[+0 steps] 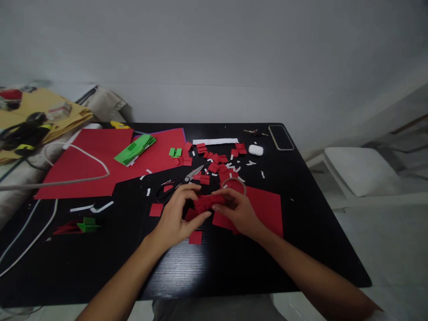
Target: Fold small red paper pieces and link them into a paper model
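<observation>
Over the middle of the black table, my right hand (240, 213) pinches a red folded paper piece (205, 203) between thumb and fingers. My left hand (180, 213) curves around the piece's left end, its thumb and fingers apart with a gap between them. Whether its fingertips touch the paper is hard to tell. Below the hands lie small red paper squares (195, 237). Just behind my left hand are scissors (187, 178) with their blades apart. A roll of tape (245, 186) stands behind my right hand, partly over a red sheet (264, 207).
Red folded pieces (214, 167) and white paper scraps lie scattered behind my hands. Leftward are large red sheets (90, 156), a green paper bundle (135, 149), a red-and-green folded piece (88, 225) and a white cable (83, 178). A phone (281, 137) and white case (256, 150) sit back right.
</observation>
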Demonstrator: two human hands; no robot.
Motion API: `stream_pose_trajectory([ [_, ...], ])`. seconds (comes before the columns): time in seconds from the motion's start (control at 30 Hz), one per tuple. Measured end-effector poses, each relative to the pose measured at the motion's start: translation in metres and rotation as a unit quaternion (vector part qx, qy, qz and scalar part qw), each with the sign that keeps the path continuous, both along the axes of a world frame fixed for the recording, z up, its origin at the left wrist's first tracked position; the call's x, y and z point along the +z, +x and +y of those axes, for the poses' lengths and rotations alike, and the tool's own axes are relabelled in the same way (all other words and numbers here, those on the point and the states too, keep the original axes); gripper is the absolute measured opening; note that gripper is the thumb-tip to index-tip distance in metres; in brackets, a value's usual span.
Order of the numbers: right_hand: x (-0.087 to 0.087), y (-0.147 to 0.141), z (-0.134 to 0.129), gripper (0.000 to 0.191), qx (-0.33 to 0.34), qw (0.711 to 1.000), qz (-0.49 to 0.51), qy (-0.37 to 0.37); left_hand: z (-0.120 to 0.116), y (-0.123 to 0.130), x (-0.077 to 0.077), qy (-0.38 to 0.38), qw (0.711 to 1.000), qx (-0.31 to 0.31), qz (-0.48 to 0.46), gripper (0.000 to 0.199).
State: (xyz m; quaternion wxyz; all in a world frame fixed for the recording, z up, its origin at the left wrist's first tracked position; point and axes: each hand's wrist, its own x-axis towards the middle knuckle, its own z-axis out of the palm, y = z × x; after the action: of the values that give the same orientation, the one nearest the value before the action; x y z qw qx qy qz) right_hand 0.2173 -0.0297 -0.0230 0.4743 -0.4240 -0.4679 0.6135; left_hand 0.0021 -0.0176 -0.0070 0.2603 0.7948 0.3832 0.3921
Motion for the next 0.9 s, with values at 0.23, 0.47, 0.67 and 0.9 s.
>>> stream_pose_trajectory([
  [0.23, 0.002, 0.001, -0.002, 0.025, -0.017, 0.999, -0.019, 0.039, 0.006, 0.000, -0.006, -0.178, 0.983, -0.007, -0.048, 0.045],
  [0.47, -0.005, 0.000, -0.001, 0.024, -0.016, 0.996, -0.072, 0.051, 0.010, -0.002, -0.007, -0.106, 0.994, -0.002, 0.023, 0.023],
  [0.67, -0.016, -0.002, -0.004, 0.025, -0.028, 0.942, -0.282, 0.180, 0.014, -0.004, -0.008, -0.049, 0.991, -0.037, 0.123, 0.017],
  [0.9, -0.015, -0.005, -0.003, 0.028, 0.008, 0.883, -0.411, 0.226, 0.010, -0.005, -0.011, -0.096, 0.976, 0.005, 0.198, 0.018],
])
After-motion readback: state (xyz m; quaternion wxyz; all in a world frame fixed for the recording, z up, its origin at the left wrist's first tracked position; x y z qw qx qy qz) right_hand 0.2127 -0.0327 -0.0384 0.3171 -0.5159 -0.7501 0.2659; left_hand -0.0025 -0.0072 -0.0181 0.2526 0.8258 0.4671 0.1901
